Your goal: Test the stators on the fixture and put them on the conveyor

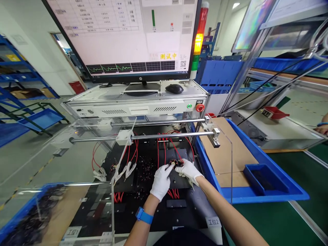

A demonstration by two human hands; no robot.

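**Grip uncertain around a small dark ring-shaped part with red marks and a pale yellowish centre**

Pointing forward, the index finger of the white-gloved left hand reaches in from seven o'clock and appears to touch the ring; I cannot tell whether its thumb pinches anything. At three to four o'clock, the white-gloved right hand has its fingers bent beside the ring, and what they enclose, if anything, is hidden.

The ring sits on a flat black plate, toward twelve o'clock from the person. Thin red insulated wires come down from twelve and one o'clock, right up to the gloves, so a sideways sweep of either hand could probably snag one and pull it loose. Uneven fingertip pressure might tip or shift the ring. Loose glove fabric (the right glove hides most of its own fingertips) could catch on small edges.

Two shiny round metal rods cross at twelve o'clock; a hasty upward withdrawal might knock them. At nine o'clock, a scatter of small dark parts could be brushed aside by the left sleeveless forearm.
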